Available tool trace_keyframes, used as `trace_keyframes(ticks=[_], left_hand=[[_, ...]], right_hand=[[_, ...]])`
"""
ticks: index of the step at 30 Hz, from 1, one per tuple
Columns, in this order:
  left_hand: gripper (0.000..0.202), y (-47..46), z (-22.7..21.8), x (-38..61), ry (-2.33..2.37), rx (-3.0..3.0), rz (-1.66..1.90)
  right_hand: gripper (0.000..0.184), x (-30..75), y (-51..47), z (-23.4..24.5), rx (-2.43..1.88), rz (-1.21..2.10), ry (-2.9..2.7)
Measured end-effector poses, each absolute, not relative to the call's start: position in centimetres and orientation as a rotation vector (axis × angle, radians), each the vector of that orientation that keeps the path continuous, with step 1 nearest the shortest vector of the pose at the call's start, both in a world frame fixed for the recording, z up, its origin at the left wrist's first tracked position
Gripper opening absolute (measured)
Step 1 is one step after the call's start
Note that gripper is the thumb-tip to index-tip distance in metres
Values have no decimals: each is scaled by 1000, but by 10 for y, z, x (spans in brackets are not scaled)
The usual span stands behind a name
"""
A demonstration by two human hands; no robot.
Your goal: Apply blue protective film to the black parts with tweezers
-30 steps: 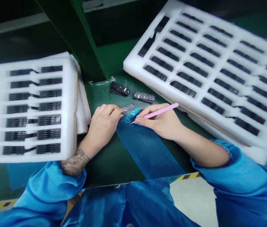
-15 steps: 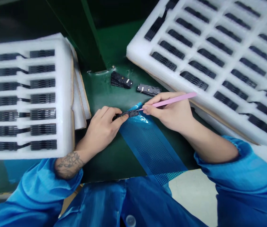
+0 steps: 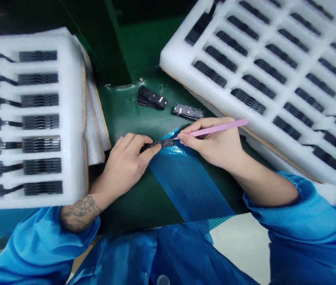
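Between the thumb and fingers of my left hand [image 3: 128, 158] is a small black plate-like part [image 3: 165, 143], held low over the table. My right hand [image 3: 212, 140] grips pink tweezers [image 3: 220, 128] like a pen, their thin tip meeting the right end of that part. Under both lies a blue perforated sheet [image 3: 194, 186], shiny and creased at its far end. Just beyond my hands are two small stacks of similar black parts, a left stack [image 3: 152, 99] fanned out and a right stack [image 3: 188, 111] near my right fingers.
White foam trays [image 3: 73, 118] full of black parts are piled on the left, beside my forearm. A larger foam tray [image 3: 180, 51] with rows of black parts rests on the right. A dark green post [image 3: 108, 47] stands at the back of the green table [image 3: 132, 213].
The view has shifted slightly, so the left trays appear further left. Both hands keep their hold, and the tweezers stay at the part's right end.
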State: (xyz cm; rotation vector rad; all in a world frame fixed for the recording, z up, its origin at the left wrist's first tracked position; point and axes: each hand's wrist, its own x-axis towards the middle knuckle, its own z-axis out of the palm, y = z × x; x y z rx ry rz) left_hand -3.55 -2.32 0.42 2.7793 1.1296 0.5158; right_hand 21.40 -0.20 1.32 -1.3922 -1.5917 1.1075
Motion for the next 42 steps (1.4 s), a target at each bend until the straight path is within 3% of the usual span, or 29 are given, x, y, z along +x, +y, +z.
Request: trace_keyframes(ticks=[18,24,27,33,37,42], left_hand=[[24,-23,6,-35,1146,2782,521],[25,-23,6,-34,1167,2767,502],[20,-23,6,-34,1188,2727,499],[15,-19,8,-35,1172,2515,622],[14,-16,10,-33,1278,2267,812],[16,-16,11,-30,1382,2197,835]], right_hand=[[5,213,-3,17,-1400,1082,-1603],[11,218,-1,11,-1246,1142,-1445],[15,222,-4,13,-1049,984,-1569],[41,233,-24,39,-747,517,-2122],[28,235,-26,37,-727,216,-2082],[22,225,4,10,-1050,-98,-2356]])
